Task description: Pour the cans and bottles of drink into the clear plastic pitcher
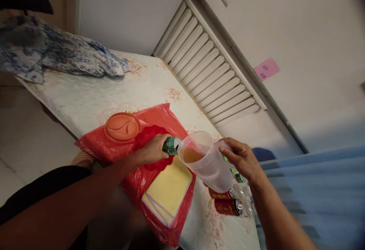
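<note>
My left hand (pixel 155 149) is closed around a green drink can (pixel 172 145), tipped on its side with its opened top at the rim of a pitcher. The translucent plastic pitcher (pixel 211 166) hangs tilted over the table, its handle gripped by my right hand (pixel 238 156). Amber liquid shows inside it. Below the hands lies a red plastic bag (pixel 182 219), spread flat. Folded yellow cloths (pixel 168 189) rest on the bag, and an orange round lid (pixel 122 127) sits on its far left part.
Red cans (pixel 226 207) and clear bottles or cups stand beyond the pitcher at right, partly hidden. A flowered tablecloth (pixel 154 90) covers the table. Blue-patterned fabric (pixel 74 52) lies at its far left end. A white radiator (pixel 205 63) runs along the wall; a blue curtain (pixel 313 196) hangs right.
</note>
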Available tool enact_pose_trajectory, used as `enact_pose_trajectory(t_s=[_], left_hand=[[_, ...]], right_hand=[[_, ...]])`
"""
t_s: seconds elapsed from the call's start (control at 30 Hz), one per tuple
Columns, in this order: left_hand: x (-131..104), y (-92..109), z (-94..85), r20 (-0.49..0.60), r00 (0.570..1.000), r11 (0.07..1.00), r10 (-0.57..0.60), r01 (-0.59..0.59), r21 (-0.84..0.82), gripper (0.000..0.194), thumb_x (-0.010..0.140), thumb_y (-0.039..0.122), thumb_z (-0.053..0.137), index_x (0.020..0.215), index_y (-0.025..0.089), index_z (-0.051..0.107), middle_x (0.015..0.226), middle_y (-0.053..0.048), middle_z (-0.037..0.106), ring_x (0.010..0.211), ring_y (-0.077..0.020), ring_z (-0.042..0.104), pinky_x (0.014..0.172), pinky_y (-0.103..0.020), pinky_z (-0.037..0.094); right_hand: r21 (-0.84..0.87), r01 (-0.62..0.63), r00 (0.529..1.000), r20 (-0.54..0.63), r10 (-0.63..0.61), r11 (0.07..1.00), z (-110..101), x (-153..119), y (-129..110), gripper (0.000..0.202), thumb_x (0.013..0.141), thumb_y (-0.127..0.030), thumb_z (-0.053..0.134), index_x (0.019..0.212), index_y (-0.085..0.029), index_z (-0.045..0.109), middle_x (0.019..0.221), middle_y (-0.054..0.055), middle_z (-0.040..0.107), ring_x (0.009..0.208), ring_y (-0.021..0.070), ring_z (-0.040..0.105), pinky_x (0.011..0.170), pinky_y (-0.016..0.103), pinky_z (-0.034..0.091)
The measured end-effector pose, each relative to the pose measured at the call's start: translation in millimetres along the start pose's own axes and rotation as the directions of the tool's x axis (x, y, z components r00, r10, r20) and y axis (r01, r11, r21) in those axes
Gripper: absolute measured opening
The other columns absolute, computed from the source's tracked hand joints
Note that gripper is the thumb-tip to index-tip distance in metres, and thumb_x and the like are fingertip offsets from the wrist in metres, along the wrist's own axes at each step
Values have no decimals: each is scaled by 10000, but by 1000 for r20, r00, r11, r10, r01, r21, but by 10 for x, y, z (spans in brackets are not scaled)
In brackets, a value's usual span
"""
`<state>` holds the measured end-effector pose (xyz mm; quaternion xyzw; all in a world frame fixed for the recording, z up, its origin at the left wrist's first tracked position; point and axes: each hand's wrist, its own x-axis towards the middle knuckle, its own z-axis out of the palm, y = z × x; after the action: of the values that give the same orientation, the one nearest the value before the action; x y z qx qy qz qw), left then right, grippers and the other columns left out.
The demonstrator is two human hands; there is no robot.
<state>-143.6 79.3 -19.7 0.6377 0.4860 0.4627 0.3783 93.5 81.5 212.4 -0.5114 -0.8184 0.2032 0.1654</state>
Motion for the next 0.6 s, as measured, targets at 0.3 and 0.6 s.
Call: enact_pose_trajectory(t_s=[0.3,0.6], left_hand=[[-4,38,-13,4,1000,1000,-1,1,16,469,637,114,678,1089,228,623,1112,-34,667,1121,-275,602,925,-335,461],[-19,36,-12,-6,1000,1000,14,-14,15,479,644,73,667,1103,204,618,1107,-16,667,1125,-269,588,929,-328,465]], right_hand=[[-29,-1,1000,21,1,1000,-5,10,-39,277,842,-473,695,897,-207,754,677,-4,606,587,127,455,532,244,345],[-61,18,999,35,-16,998,-6,21,-83,271,855,-458,674,887,-197,740,687,-6,613,587,121,466,543,244,363]])
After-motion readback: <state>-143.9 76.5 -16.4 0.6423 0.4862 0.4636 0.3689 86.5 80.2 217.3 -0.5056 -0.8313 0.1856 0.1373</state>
